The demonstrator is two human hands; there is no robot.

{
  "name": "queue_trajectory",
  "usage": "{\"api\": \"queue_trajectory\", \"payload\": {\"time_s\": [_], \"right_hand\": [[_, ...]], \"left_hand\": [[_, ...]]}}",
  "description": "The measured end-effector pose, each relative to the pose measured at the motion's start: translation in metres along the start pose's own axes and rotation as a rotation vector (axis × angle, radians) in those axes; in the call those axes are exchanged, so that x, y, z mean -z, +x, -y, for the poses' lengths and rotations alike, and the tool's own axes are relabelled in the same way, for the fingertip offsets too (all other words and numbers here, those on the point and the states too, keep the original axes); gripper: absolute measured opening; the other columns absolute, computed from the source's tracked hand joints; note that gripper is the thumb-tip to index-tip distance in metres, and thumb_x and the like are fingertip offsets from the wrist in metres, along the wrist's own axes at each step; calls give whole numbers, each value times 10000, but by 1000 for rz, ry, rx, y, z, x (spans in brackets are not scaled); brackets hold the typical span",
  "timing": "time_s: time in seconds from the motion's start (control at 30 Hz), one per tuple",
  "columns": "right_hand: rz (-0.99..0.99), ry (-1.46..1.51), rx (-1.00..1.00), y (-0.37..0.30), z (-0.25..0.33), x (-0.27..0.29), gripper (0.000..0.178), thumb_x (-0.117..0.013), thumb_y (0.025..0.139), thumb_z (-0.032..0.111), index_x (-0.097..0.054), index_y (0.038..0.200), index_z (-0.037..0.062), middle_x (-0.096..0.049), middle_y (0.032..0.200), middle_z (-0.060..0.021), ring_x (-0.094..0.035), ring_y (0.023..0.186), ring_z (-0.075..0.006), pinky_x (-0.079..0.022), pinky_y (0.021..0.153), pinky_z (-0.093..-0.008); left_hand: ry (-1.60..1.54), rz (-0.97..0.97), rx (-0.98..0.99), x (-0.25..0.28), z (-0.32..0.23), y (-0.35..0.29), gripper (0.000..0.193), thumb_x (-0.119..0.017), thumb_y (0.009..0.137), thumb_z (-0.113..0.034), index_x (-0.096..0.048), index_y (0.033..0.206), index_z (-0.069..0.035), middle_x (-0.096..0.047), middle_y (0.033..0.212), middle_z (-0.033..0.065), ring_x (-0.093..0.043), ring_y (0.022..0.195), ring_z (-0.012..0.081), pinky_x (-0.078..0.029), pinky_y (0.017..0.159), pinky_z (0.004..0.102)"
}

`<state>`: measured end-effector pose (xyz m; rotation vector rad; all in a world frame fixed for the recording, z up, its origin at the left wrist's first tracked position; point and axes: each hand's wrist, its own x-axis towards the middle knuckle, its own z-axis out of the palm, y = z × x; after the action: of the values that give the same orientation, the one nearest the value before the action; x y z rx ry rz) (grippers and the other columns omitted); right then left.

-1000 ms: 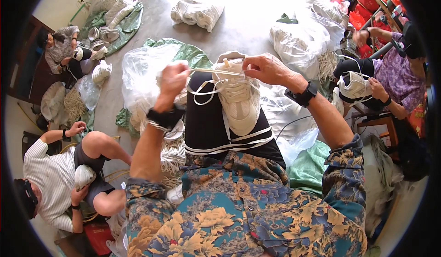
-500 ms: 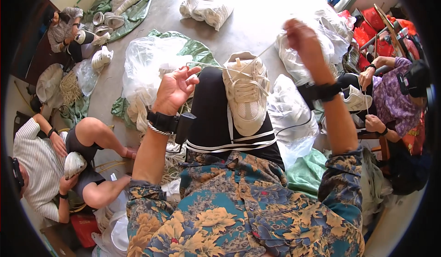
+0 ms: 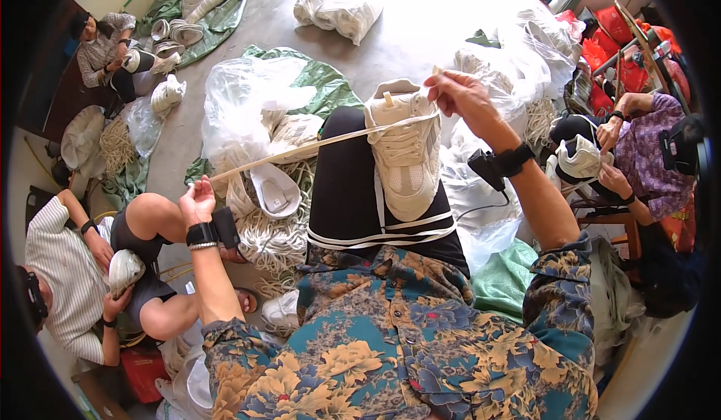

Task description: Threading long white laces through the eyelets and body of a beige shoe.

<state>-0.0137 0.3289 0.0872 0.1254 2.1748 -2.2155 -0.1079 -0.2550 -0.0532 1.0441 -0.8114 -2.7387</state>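
Note:
A beige sneaker [image 3: 406, 157] lies on my black-clad thighs, its toe toward me and its laces threaded through the upper. From its right side a flat cream shoelace [image 3: 300, 149] stretches taut across to the left. My left hand [image 3: 197, 201] pinches that lace at its far left end. Beside the shoe's collar, my right hand [image 3: 460, 99] is closed in a pinch, a pale bit of lace showing at the fingertips. White bands [image 3: 379, 237] wrap across my thighs just below the toe.
Left of my legs are a heap of loose laces [image 3: 274, 247], another shoe [image 3: 276, 189] and a clear plastic bag [image 3: 244, 97]. Co-workers with shoes sit at left [image 3: 71, 270], far left [image 3: 101, 52] and right [image 3: 646, 150]. White bags [image 3: 481, 187] lie at my right.
My left hand has moved down and left, drawing the lace out straight. My right hand has come down and inward from its raised position to beside the shoe's collar.

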Motion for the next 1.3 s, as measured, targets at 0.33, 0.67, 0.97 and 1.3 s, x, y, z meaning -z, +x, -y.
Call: {"api": "queue_trajectory", "payload": {"time_s": [0.33, 0.67, 0.97, 1.3], "right_hand": [[120, -1047, 372, -14, -6, -32, 112, -616, 743, 101, -575, 756, -3, -565, 709, -135, -569, 631, -231, -451, 598, -320], [3, -1069, 534, -7, -3, -28, 152, -597, 782, 134, -545, 797, -8, -532, 782, -139, -556, 718, -329, -447, 634, -388], [75, -1018, 123, -22, 20, 55, 211, -613, 820, 210, -577, 732, 21, -484, 610, -44, -487, 553, -107, -410, 514, -271], [-149, 584, 118, -76, 47, 178, 192, -450, 951, 209, -530, 852, 65, -517, 802, -30, -432, 665, -113, -372, 564, -237]], "left_hand": [[1499, 1122, -848, -141, 231, -201, 271, -573, 741, -6, -500, 998, -45, -555, 676, 78, -564, 560, 171, -449, 499, 300], [1526, 1256, -1052, -175, 246, -210, 83, -529, 656, -25, -546, 734, -5, -567, 653, 138, -564, 573, 266, -440, 541, 359], [1317, 1077, -145, -203, 219, -191, 163, -519, 727, 35, -581, 875, 6, -591, 664, 64, -619, 611, 202, -481, 522, 264], [781, 762, 107, -180, 227, -163, 133, -587, 854, -78, -571, 958, 3, -635, 798, 93, -650, 677, 219, -516, 561, 237]]}}
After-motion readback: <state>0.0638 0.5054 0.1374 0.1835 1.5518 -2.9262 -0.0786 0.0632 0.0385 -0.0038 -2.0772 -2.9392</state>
